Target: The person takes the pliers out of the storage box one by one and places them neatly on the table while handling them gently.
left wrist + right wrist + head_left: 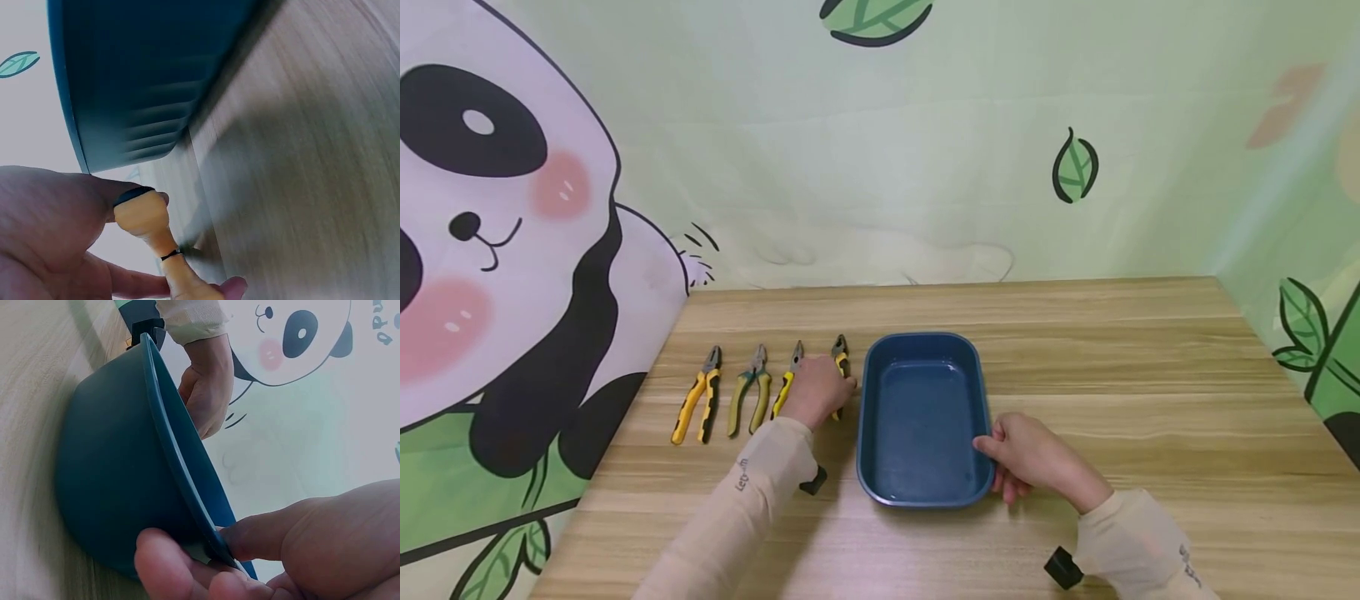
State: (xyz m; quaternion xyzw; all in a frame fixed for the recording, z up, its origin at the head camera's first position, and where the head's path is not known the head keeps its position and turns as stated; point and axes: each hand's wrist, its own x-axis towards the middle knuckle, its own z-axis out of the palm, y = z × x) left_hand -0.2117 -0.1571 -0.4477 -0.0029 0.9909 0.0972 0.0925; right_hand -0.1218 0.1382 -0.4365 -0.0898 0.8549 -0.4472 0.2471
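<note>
My left hand pinches the rightmost pliers, left of the blue plastic tub. In the left wrist view, thumb and fingers are around its yellow handle. Partly hidden behind that hand lies another pair of yellow-and-black pliers. My right hand grips the tub's right rim near its front corner; in the right wrist view, the thumb is over the rim and the fingers are beneath it on the outer wall. Nothing lies inside the tub.
Farther left on the wooden table lie olive-handled pliers and yellow-and-black pliers, all in one row with jaws pointing away. A green cloth backdrop with a panda print hangs behind and beside the table.
</note>
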